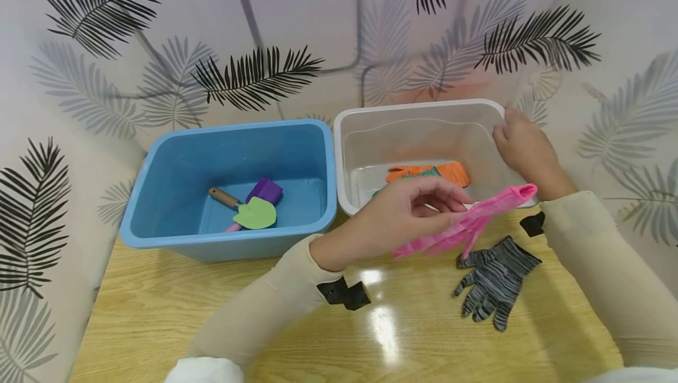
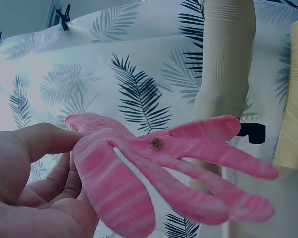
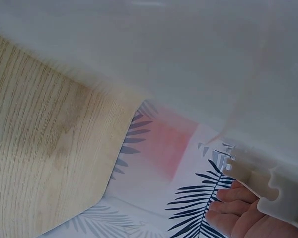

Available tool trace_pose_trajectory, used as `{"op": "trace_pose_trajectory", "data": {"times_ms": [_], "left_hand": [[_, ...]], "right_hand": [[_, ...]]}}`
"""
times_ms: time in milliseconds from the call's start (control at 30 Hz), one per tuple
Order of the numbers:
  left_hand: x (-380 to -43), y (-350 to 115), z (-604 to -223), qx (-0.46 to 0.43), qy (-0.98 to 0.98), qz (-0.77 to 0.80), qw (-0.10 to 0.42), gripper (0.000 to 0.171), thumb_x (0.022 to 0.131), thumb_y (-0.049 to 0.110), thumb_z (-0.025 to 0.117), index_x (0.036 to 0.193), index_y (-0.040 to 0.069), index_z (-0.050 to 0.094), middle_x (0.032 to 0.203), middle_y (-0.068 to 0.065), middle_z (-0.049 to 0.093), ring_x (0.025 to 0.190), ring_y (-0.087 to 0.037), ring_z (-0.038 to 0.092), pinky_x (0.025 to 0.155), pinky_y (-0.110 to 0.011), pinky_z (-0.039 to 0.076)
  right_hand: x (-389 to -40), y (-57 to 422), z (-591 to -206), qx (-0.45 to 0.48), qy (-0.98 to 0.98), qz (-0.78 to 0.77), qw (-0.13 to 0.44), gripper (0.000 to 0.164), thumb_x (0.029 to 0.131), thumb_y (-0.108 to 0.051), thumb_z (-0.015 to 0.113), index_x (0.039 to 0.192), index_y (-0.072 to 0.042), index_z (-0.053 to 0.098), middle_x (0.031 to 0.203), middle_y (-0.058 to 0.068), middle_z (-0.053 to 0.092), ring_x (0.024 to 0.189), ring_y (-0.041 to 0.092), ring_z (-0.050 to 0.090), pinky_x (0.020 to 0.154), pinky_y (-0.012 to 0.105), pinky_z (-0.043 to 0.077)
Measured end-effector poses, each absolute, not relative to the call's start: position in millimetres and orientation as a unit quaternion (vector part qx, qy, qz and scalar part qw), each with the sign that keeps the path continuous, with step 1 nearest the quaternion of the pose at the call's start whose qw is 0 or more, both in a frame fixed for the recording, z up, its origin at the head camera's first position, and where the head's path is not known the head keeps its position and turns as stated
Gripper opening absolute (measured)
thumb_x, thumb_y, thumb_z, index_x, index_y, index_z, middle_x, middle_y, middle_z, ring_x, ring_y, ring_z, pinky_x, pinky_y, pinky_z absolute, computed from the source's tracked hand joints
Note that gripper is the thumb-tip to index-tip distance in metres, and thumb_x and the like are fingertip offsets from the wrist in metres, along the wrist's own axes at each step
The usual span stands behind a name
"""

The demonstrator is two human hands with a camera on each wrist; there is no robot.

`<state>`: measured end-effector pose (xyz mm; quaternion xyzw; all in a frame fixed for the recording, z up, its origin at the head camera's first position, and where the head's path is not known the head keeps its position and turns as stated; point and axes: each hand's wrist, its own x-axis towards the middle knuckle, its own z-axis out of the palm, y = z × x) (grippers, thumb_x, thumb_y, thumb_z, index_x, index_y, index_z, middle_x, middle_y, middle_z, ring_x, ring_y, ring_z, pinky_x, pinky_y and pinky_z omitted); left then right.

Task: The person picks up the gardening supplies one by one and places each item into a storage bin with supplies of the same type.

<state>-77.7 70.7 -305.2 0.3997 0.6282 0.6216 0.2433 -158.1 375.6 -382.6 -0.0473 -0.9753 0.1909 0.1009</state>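
My left hand [image 1: 397,215] pinches a pink striped glove [image 2: 119,178] by its cuff end, between thumb and fingers. In the left wrist view the glove's fingers hang away from the hand, and a dark brown spot marks its surface. My right hand [image 1: 529,153] grips the right end of a whitish plastic bin [image 1: 418,110] at the rim. The right wrist view shows that hand's fingers [image 3: 231,208] curled under the bin's edge. Inside the bin lies an orange and green glove [image 1: 452,172], partly hidden behind my left hand. On the table below is a grey and black striped glove [image 1: 498,280].
At the left stands a blue bin [image 1: 228,242] holding a wooden-handled tool [image 1: 225,197], a green scoop head [image 1: 255,213] and a purple piece [image 1: 266,190]. Both bins rest on the wooden table [image 1: 450,347], with a leaf-patterned cloth [image 1: 328,30] behind.
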Motion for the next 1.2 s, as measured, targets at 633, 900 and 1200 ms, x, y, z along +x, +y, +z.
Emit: {"op": "trace_pose_trajectory", "data": {"times_ms": [633, 900, 1200], "left_hand": [[-125.5, 80.8, -277.5, 0.401, 0.702, 0.548, 0.216, 0.024, 0.089, 0.005, 0.06, 0.113, 0.004, 0.063, 0.1, -0.003, 0.063, 0.09, -0.01, 0.058, 0.079, -0.02, 0.048], [-164.5, 85.2, -285.0, 0.39, 0.684, 0.585, 0.195, 0.021, 0.088, 0.001, 0.061, 0.108, -0.001, 0.064, 0.098, -0.007, 0.064, 0.089, -0.015, 0.06, 0.078, -0.024, 0.049], [-203.7, 96.1, -306.8, 0.342, 0.727, 0.561, 0.197, 0.023, 0.087, 0.005, 0.063, 0.11, 0.003, 0.064, 0.101, -0.005, 0.064, 0.092, -0.013, 0.06, 0.081, -0.018, 0.048]], "right_hand": [[-161.1, 380.8, -382.4, -0.061, -0.975, 0.199, 0.079, 0.031, 0.098, -0.023, 0.035, 0.108, 0.006, 0.041, 0.093, 0.024, 0.046, 0.078, 0.04, 0.045, 0.066, 0.053, 0.04], [-161.0, 378.4, -379.1, -0.058, -0.977, 0.192, 0.074, 0.041, 0.097, -0.024, 0.036, 0.12, 0.009, 0.039, 0.111, 0.033, 0.046, 0.097, 0.052, 0.046, 0.083, 0.063, 0.035], [-159.9, 377.4, -383.4, -0.06, -0.974, 0.196, 0.092, 0.033, 0.097, -0.022, 0.036, 0.113, 0.007, 0.041, 0.098, 0.028, 0.046, 0.083, 0.046, 0.046, 0.073, 0.06, 0.037]]}}
